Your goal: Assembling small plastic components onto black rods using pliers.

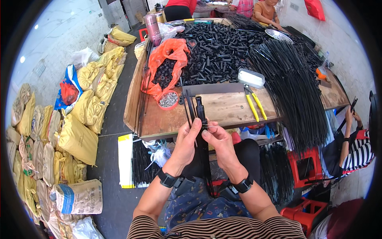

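Note:
My left hand (184,142) is closed around a black plastic fitting (199,106) and the slim black rods below it, upright over my lap. From the right, my right hand (223,144) pinches at the fitting's lower end. A thin, light wire or pin shows by its thumb and fingertips; its full shape is too small to tell. Just beyond my hands, on the wooden table (225,101), stands a red bowl (168,106) of small metal pieces. Pliers with yellow handles (254,104) lie to the right of the hands.
Black plastic parts (217,47) pile up across the table, beside an orange bag (165,53) and a clear box (251,78). Long black rods (294,95) overhang its right edge. Red stools (306,167) and a co-worker (354,149) are at right; yellow sacks (79,135) line the left.

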Motion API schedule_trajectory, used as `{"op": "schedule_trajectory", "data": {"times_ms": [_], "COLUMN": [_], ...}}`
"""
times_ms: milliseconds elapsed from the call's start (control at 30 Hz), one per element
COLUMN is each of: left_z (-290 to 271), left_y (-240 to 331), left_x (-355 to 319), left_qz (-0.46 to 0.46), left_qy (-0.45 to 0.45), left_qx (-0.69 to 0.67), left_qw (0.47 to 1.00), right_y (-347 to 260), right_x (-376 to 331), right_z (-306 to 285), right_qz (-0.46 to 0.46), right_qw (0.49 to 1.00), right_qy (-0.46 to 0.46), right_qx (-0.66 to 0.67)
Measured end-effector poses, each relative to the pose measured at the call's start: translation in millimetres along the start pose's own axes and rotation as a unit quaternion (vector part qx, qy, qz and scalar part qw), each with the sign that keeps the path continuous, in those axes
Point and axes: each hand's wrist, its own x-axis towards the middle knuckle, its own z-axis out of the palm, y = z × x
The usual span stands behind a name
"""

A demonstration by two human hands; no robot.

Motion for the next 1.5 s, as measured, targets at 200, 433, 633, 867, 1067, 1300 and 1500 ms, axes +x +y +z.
{"op": "schedule_trajectory", "data": {"times_ms": [200, 433, 633, 867, 1067, 1300, 1500], "left_z": [1.4, 5.5, 6.6, 4.7, 2.4, 10.5, 22.9], "left_y": [-0.2, 3.2, 16.1, 8.7, 3.9, 6.2, 5.4], "left_x": [-2.2, -3.8, -5.5, 2.5, 4.3, 6.4, 2.0], "left_qz": [0.016, 0.029, 0.015, 0.029, -0.004, -0.015, -0.012], "left_qy": [-0.001, -0.008, -0.042, -0.030, -0.052, -0.015, 0.004], "left_qx": [0.019, 0.033, 0.093, 0.050, -0.001, -0.008, 0.015], "left_qw": [1.000, 0.999, 0.995, 0.998, 0.999, 1.000, 1.000], "right_y": [2.8, -8.6, -14.7, -15.6, -31.9, -59.9, -39.7], "right_x": [-2.7, -6.4, -5.4, -4.4, -10.3, -22.4, -6.9], "right_z": [5.1, 5.9, -4.0, -1.6, -12.1, -1.7, 2.5], "right_qz": [0.002, 0.013, 0.092, 0.024, 0.136, 0.021, -0.054], "right_qw": [0.999, 0.999, 0.996, 0.997, 0.976, 0.901, 0.964], "right_qy": [0.028, 0.028, 0.015, 0.000, -0.005, 0.019, 0.065], "right_qx": [-0.024, -0.011, -0.006, -0.077, -0.171, -0.432, -0.251]}}
